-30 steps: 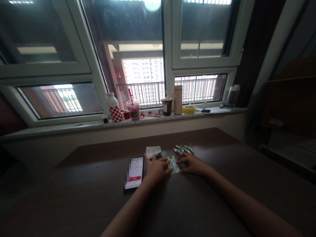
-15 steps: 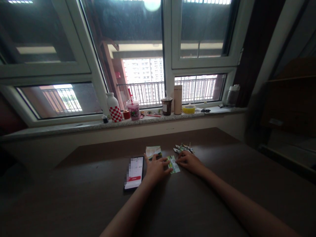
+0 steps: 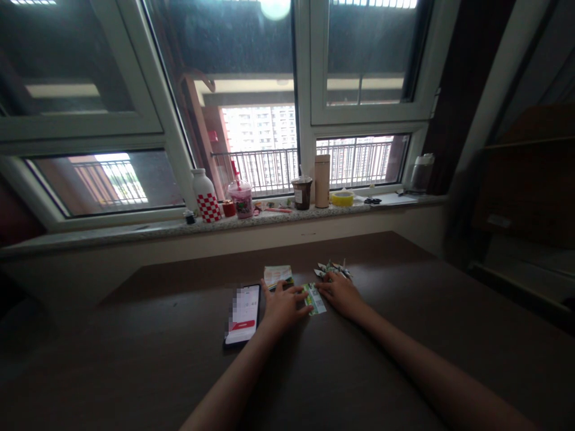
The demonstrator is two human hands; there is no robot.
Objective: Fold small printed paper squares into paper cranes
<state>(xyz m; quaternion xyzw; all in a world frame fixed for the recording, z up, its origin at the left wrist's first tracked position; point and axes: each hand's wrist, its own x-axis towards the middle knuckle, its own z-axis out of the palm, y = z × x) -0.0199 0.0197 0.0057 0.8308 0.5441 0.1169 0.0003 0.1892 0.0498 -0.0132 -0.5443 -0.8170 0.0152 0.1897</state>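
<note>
A small green-and-white printed card lies flat on the dark brown table. My left hand is spread out, its fingertips resting on the card's left side and its thumb beside the phone. From the other side, my right hand reaches the card's upper right edge with its fingers stretched out and nothing visible gripped. A stack of similar cards sits just beyond my left fingers. Behind my right hand is a small pile of folded paper pieces, partly hidden by that hand.
A phone with a lit screen lies left of my left hand. Along the windowsill stand a checkered bottle, a pink drink cup, a dark drink cup, a tan flask, yellow tape and scissors.
My right hand's fingers have straightened and shifted slightly up along the card's edge. The left hand and the card stay practically in place; the view has moved a little.
</note>
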